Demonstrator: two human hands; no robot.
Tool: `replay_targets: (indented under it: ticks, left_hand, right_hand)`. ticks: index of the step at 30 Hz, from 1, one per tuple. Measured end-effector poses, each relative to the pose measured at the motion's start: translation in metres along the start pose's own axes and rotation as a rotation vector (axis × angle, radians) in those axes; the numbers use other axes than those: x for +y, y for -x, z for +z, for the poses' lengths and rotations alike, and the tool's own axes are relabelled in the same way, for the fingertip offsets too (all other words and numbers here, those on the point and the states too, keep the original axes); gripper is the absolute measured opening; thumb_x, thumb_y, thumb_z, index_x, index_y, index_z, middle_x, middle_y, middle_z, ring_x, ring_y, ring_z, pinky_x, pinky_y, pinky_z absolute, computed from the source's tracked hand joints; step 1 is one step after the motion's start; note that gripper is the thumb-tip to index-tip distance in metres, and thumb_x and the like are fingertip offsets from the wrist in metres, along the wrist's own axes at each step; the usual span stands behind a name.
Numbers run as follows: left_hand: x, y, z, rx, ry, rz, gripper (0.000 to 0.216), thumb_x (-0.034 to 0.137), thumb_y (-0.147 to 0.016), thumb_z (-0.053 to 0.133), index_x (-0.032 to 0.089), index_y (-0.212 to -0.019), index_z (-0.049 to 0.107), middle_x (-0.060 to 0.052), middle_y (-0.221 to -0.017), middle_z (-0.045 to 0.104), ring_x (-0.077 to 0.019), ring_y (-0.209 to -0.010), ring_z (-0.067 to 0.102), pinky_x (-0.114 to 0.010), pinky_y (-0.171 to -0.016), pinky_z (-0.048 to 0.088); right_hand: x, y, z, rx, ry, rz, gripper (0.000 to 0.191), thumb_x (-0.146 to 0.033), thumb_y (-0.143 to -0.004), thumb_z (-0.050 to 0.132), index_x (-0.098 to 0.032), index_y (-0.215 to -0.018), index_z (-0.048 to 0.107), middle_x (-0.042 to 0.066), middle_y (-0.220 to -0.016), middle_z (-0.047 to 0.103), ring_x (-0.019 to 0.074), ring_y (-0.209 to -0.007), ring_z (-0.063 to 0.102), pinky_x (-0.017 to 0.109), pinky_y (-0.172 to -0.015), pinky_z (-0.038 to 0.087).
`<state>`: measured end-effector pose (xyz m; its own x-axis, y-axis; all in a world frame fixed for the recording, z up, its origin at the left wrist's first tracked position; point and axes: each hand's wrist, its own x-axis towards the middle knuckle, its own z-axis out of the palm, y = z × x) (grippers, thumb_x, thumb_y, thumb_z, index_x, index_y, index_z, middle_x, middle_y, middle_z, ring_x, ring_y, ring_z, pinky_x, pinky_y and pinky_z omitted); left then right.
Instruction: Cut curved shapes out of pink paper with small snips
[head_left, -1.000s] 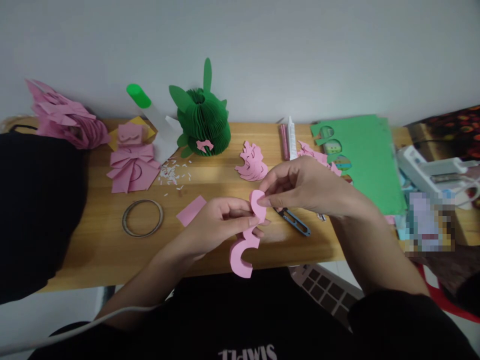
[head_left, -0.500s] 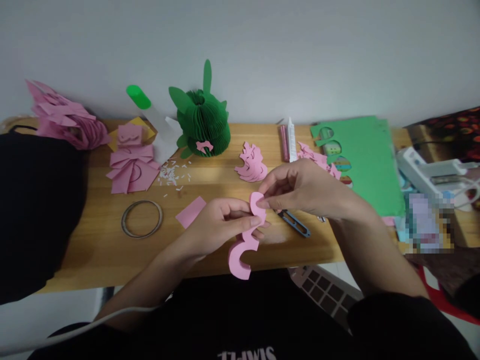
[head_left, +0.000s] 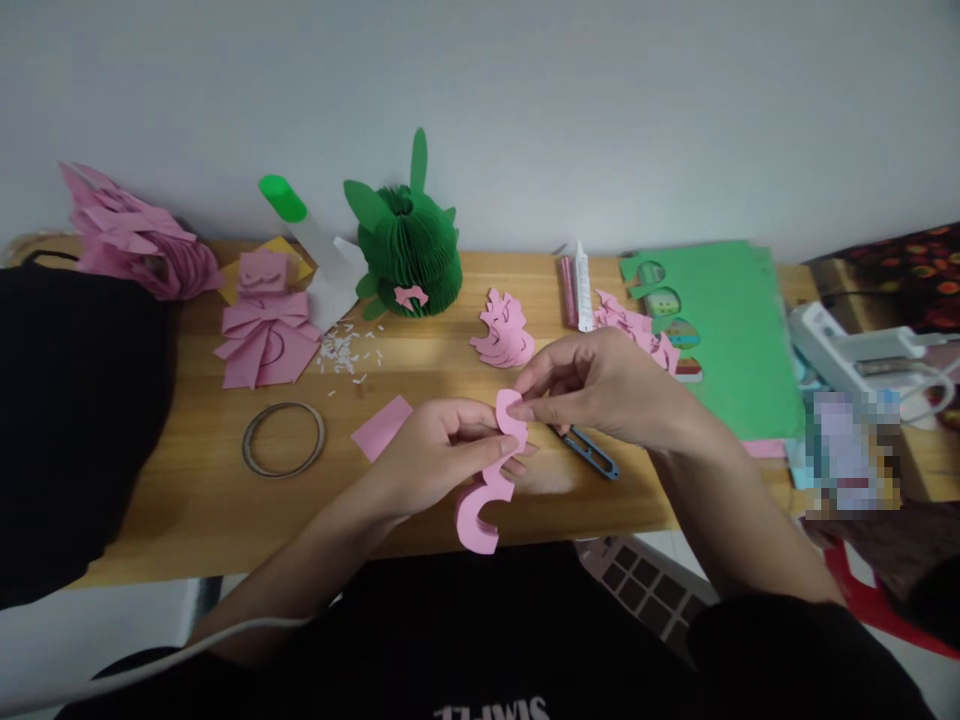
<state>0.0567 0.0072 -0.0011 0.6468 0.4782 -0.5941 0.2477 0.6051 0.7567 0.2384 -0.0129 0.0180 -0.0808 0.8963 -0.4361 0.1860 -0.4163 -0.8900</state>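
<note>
Both hands grip a curvy pink paper cutout (head_left: 474,520) above the front of the wooden table. My left hand (head_left: 442,450) pinches its middle, thumb on top and fingers underneath. At the upper curl, my right hand (head_left: 600,385) holds the paper between thumb and fingers. Under the right hand lies a grey-blue pair of thread snips (head_left: 592,455), partly covered. A small pink paper rectangle (head_left: 382,427) rests left of my left hand. Beyond the hands sits a pile of pink paper cutouts (head_left: 504,332).
A green folded-paper cactus shape (head_left: 409,250) stands near the wall. Leftward are a tape ring (head_left: 283,440), white paper bits (head_left: 341,350), pink scraps (head_left: 270,340) and a black bag (head_left: 75,430). Rightward lie a glue tube (head_left: 583,285), green sheets (head_left: 735,340) and a white glue gun (head_left: 855,345).
The view has shifted slightly. Both hands keep their grip on the pink paper cutout, with barely any movement otherwise.
</note>
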Motion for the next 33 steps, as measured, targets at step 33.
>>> replay_targets:
  ticks: [33]
  left_hand:
    - [-0.012,-0.025,-0.008,0.27,0.107,0.275,0.011,0.023,-0.065,0.078,0.015,-0.068,0.07,0.003,-0.062,0.063,-0.0081,-0.059,0.055,-0.019,-0.056,0.043]
  right_hand:
    - [0.055,0.027,0.061,0.118,0.042,-0.167,0.024,-0.032,-0.081,0.062,-0.019,-0.061,0.057,-0.003,-0.057,0.051,0.0115,-0.055,0.043,0.025,-0.05,0.035]
